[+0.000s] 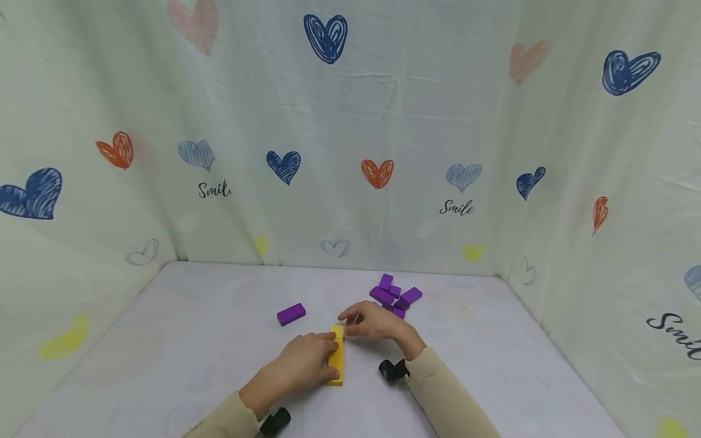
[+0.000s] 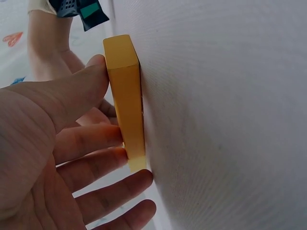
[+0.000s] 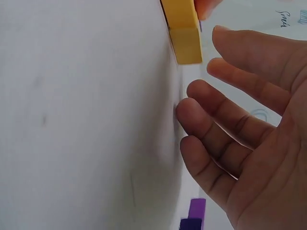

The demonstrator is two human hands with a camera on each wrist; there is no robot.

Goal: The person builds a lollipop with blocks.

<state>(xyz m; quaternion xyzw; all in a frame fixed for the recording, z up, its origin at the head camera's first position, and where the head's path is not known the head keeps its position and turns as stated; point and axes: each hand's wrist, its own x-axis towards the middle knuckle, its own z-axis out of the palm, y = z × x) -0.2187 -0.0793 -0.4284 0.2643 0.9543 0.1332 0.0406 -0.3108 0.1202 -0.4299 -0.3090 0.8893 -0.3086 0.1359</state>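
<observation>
Yellow blocks (image 1: 339,362) lie end to end on the white table, forming a narrow bar that points away from me. A seam near the far end sets off a short yellow piece (image 3: 187,46). Along the bar's left side is my left hand (image 1: 306,360), with the thumb (image 2: 98,72) touching the near part and the index and middle fingers against it farther along. Its other fingers are spread toward the tabletop. My right hand (image 1: 375,320) hovers beside the far end, fingers loosely bent, nothing held between them; a small gap separates its fingertips from the yellow in the right wrist view.
Several purple blocks (image 1: 381,295) are heaped behind the right hand. A single purple block (image 1: 291,314) lies apart, beyond the left hand. White curtains (image 1: 350,115) printed with hearts enclose the table (image 1: 219,328) at the back and sides. Dark wrist cameras (image 1: 276,421) stick out beside both sleeves.
</observation>
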